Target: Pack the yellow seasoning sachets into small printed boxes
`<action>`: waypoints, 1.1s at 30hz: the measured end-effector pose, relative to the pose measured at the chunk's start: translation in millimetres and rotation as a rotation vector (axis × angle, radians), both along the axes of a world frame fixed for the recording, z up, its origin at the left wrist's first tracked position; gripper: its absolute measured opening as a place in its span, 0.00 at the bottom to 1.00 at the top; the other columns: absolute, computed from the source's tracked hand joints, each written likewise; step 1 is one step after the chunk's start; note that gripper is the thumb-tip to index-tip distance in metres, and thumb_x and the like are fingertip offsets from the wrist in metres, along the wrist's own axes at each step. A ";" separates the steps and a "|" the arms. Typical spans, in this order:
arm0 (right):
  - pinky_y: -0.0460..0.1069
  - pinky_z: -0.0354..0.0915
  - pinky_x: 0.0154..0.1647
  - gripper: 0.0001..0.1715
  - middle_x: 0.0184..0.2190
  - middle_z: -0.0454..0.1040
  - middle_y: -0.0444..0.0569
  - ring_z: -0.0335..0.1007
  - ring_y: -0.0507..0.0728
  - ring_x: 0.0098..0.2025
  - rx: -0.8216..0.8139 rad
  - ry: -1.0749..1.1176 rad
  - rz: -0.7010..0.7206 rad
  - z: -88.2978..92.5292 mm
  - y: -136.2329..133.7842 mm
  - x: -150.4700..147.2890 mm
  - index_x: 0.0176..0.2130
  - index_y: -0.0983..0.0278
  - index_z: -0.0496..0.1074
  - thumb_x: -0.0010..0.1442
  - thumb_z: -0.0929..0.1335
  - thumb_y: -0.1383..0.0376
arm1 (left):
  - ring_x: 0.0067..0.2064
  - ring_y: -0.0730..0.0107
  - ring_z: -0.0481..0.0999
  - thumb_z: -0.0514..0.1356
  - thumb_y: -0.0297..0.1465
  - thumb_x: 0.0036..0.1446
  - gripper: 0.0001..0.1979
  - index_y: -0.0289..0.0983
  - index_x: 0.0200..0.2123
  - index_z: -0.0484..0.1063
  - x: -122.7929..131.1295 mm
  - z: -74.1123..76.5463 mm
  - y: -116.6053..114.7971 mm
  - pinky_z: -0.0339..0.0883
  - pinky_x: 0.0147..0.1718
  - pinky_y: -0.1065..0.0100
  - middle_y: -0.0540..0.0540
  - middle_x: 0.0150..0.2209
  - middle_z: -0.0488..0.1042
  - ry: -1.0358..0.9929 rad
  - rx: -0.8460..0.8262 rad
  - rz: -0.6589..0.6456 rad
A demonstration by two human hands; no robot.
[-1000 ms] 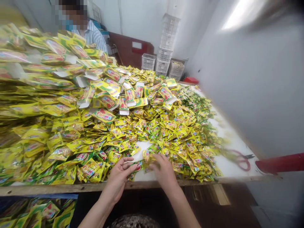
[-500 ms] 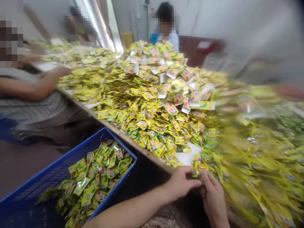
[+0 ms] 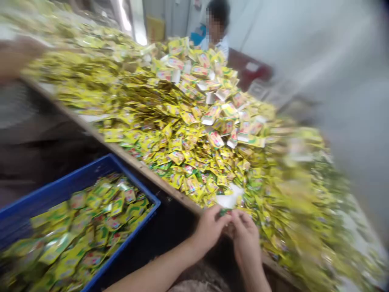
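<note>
My left hand (image 3: 208,229) is closed at the table's near edge, pinching a small green and red sachet (image 3: 225,211) between thumb and fingers. Right beside it, my right hand (image 3: 246,235) is also closed, its fingertips meeting at the sachet's other end. Most of the sachet is hidden by the fingers. Just beyond both hands spreads a big heap of yellow and green packets (image 3: 188,146), with a bare white patch of tabletop (image 3: 230,197) showing through it.
A blue plastic crate (image 3: 133,172), partly filled with similar yellow-green packets (image 3: 100,215), stands lower left. The table's wooden edge (image 3: 127,160) runs diagonally between crate and heap. One person (image 3: 217,24) sits across the table; another person's blurred arm (image 3: 15,59) reaches in from the left.
The view has swung and tilted, so the crate and table sit differently. My hands have come closer together, and the yellow packet seen by my right fingers no longer shows there.
</note>
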State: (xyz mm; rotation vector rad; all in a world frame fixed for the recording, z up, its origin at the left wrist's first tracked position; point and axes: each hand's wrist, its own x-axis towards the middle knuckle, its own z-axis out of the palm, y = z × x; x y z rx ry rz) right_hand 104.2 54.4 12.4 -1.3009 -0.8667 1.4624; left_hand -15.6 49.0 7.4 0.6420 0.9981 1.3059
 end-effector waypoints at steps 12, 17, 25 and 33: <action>0.41 0.48 0.12 0.16 0.19 0.64 0.37 0.49 0.44 0.14 -0.021 0.096 -0.014 6.9 -3.6 -45.7 0.28 0.64 0.65 0.55 0.72 0.56 | 0.34 0.66 0.72 0.67 0.36 0.52 0.07 0.39 0.30 0.77 -53.4 -1.6 -6.2 0.65 0.35 0.72 0.50 0.30 0.76 0.169 0.080 -0.072; 0.41 0.58 0.19 0.18 0.22 0.69 0.40 0.60 0.46 0.20 0.048 -0.046 0.183 8.6 3.6 -55.0 0.36 0.65 0.72 0.48 0.77 0.60 | 0.37 0.65 0.74 0.65 0.37 0.53 0.08 0.38 0.34 0.77 -72.6 -3.1 -1.6 0.65 0.38 0.71 0.49 0.33 0.78 0.053 -0.016 -0.055; 0.41 0.53 0.12 0.21 0.11 0.64 0.38 0.56 0.46 0.12 -0.013 -0.221 0.371 0.1 14.4 -59.7 0.23 0.65 0.69 0.48 0.75 0.52 | 0.25 0.74 0.67 0.70 0.35 0.46 0.12 0.36 0.24 0.72 -77.2 1.7 9.0 0.62 0.26 0.74 0.53 0.22 0.70 -0.199 -0.191 0.034; 0.41 0.58 0.17 0.23 0.20 0.67 0.38 0.59 0.46 0.17 0.017 0.021 0.470 -9.7 21.4 -18.4 0.34 0.64 0.69 0.49 0.75 0.50 | 0.38 0.64 0.76 0.72 0.37 0.43 0.16 0.37 0.34 0.75 -62.3 15.9 12.2 0.68 0.37 0.70 0.48 0.33 0.78 0.122 -0.219 -0.158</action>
